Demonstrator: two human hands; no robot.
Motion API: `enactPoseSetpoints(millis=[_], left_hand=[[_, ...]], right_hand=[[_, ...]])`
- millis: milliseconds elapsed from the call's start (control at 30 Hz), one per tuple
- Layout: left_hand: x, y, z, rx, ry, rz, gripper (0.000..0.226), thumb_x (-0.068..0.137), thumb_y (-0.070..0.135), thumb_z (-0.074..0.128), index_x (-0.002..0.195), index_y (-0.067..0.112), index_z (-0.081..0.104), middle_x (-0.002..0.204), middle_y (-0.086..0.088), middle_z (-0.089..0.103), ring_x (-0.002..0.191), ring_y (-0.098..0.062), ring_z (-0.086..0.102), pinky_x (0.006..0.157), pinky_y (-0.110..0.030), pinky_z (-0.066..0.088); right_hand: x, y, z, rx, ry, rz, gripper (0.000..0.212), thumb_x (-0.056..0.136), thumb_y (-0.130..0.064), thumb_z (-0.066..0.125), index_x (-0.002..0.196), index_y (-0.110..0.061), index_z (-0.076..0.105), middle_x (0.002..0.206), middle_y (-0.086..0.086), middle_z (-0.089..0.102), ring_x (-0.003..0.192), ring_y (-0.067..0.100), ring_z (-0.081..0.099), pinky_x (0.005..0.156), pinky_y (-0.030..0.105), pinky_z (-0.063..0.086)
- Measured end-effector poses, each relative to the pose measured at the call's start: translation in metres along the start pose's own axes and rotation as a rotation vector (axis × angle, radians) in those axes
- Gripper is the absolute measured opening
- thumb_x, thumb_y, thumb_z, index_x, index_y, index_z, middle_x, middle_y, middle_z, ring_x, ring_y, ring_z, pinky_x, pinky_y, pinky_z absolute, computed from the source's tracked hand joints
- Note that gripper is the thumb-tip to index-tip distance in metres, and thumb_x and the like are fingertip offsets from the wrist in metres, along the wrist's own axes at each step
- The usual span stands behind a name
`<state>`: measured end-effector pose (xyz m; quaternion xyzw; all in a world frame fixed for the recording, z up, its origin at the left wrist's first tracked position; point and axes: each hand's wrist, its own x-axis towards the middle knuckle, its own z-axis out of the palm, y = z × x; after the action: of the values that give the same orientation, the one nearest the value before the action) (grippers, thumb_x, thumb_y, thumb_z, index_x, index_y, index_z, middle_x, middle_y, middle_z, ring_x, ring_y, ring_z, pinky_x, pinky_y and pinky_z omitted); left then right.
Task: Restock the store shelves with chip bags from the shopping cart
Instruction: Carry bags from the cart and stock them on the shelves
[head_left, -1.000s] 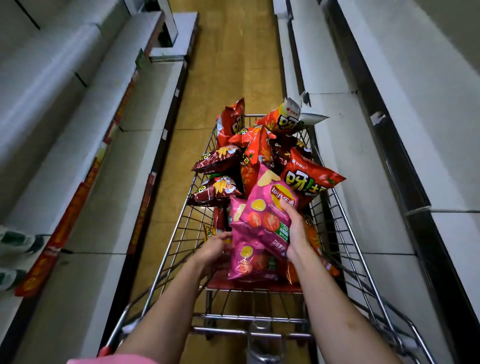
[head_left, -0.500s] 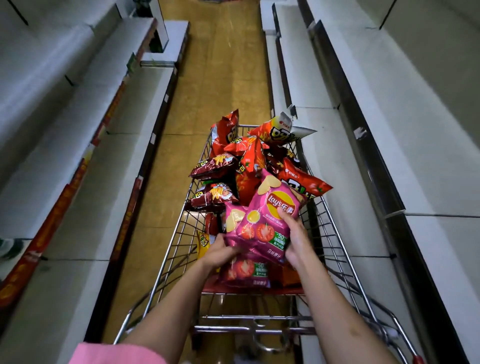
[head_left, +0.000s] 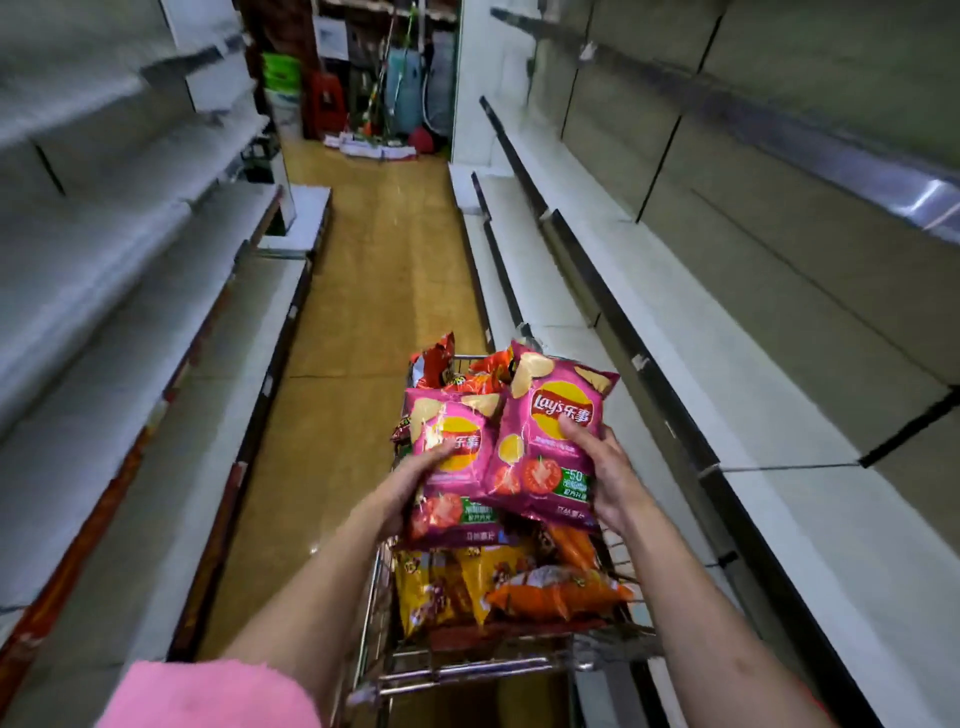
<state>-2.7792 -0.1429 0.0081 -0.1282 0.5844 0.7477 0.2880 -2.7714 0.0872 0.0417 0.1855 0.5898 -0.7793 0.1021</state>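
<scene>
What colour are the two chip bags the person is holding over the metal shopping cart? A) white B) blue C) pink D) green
C: the left hand and the right hand each grip a shiny pink chip bag with tomato pictures, above the metal wire shopping cart.

A single head-worn camera looks forward and down the aisle floor (head_left: 374, 291), close above the shopping cart (head_left: 467, 667), its edges somewhat blurred.
</scene>
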Motion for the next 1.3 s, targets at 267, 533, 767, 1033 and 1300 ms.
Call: enactPoseSetpoints(millis=[267,533,767,1033,1300], left_hand=[[-0.055,0.075,-0.019,0.149,0.112,0.243,0.1,0.044,0.071,0.079,0.123,0.015,0.054,0.107,-0.013,0.071,0.09,-0.03,0.071,0.087,-0.047,0.055],[-0.107,0.111,-0.029,0.176,0.057,0.341,0.095,0.045,0.069,0.078,0.115,0.008,0.059,0.097,-0.016,0.072,0.086,-0.035,0.071,0.087,-0.05,0.054],[-0.115,0.116,-0.007,0.186,-0.034,0.335,0.108,0.039,0.075,0.078,0.122,0.01,0.054,0.105,-0.018,0.07,0.092,-0.036,0.069,0.091,-0.05,0.052],[-0.13,0.098,0.069,0.286,-0.295,0.32,0.077,0.066,0.062,0.068,0.122,0.011,0.054,0.098,-0.016,0.072,0.085,-0.034,0.071,0.083,-0.045,0.055],[-0.15,0.063,0.172,0.418,-0.557,0.291,0.078,0.062,0.067,0.069,0.118,0.014,0.054,0.093,-0.015,0.073,0.081,-0.033,0.071,0.077,-0.042,0.056]], right_hand=[[-0.058,-0.043,0.051,-0.082,0.017,-0.169,0.09,0.054,-0.035,0.082,0.132,-0.016,0.042,0.114,0.016,0.067,0.098,0.036,0.067,0.084,0.048,0.055],[-0.116,-0.064,0.085,-0.136,0.082,-0.299,0.085,0.057,-0.028,0.082,0.13,-0.017,0.04,0.111,0.016,0.067,0.091,0.035,0.069,0.08,0.047,0.056],[-0.167,-0.075,0.076,-0.123,0.226,-0.392,0.068,0.07,-0.025,0.08,0.126,-0.016,0.042,0.11,0.014,0.067,0.089,0.031,0.07,0.078,0.043,0.058],[-0.229,-0.065,0.032,-0.058,0.404,-0.406,0.065,0.067,-0.028,0.083,0.119,-0.015,0.047,0.104,0.013,0.071,0.088,0.031,0.071,0.079,0.042,0.057],[-0.319,-0.058,-0.032,-0.022,0.652,-0.427,0.059,0.073,-0.025,0.08,0.121,-0.011,0.049,0.098,0.012,0.072,0.077,0.026,0.072,0.068,0.034,0.058]])
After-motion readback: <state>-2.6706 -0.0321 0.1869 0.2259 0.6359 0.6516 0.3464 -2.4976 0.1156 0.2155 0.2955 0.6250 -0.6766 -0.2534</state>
